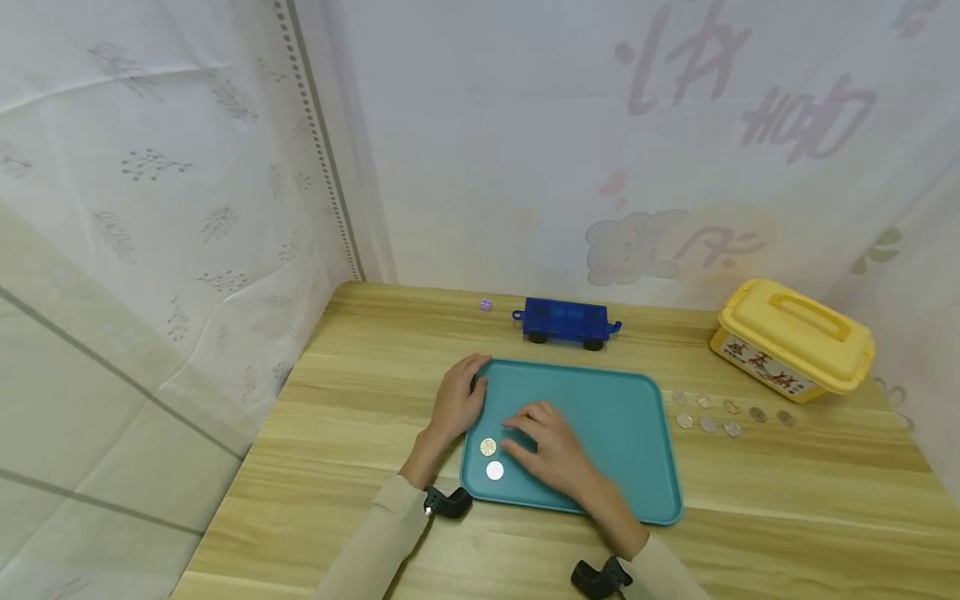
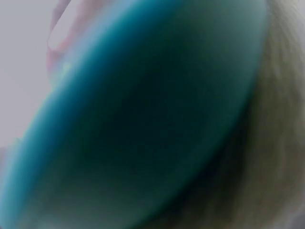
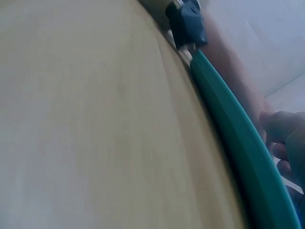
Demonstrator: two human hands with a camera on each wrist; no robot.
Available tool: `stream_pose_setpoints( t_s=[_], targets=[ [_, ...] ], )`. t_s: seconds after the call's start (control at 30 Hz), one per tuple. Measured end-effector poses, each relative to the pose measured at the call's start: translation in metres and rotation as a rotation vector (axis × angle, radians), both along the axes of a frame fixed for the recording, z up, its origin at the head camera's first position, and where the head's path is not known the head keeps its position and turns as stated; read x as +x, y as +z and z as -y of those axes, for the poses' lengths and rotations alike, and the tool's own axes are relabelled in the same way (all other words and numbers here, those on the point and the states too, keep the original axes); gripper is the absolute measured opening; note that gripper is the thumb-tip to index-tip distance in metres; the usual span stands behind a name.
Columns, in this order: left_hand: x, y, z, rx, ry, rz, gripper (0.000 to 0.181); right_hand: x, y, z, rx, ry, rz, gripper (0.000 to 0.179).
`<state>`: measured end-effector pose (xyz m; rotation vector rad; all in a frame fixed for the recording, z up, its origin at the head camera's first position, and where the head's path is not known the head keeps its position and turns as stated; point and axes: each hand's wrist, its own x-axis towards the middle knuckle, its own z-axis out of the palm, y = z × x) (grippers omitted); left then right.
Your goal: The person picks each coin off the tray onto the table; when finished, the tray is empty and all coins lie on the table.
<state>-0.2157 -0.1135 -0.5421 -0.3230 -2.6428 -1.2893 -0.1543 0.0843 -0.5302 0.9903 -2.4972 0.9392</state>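
Note:
A teal tray lies on the table with a gold-coloured coin and a bright silvery disc, probably a coin, near its left end. My left hand rests against the tray's upper left edge, fingertips at the corner. The left wrist view is mostly the blurred tray wall. Over the tray's left half is my right hand, just right of the gold coin, thumb and forefinger apart. No object shows between them. In the right wrist view, the right thumb appears beyond the tray rim.
Several coins lie in two rows right of the tray. Behind them stands a yellow lidded box with a handle. A blue toy wagon and a small purple piece sit at the back, before a patterned curtain.

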Motion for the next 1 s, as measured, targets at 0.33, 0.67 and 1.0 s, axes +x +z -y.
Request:
stream_pose_setpoints(
  t_s=[0.33,0.67,1.0],
  targets=[
    [0.001,0.002,0.000,-0.006,-0.014,0.005,0.038,0.002,-0.008,0.019,0.049,0.038,0.066,0.026],
    [0.001,0.001,0.002,-0.013,-0.010,0.014,0.038,0.001,-0.011,0.020,0.055,0.033,0.041,0.023],
    [0.001,0.002,0.002,-0.011,-0.004,0.009,0.039,-0.002,-0.004,0.022,0.040,-0.017,0.252,0.015]
  ],
)
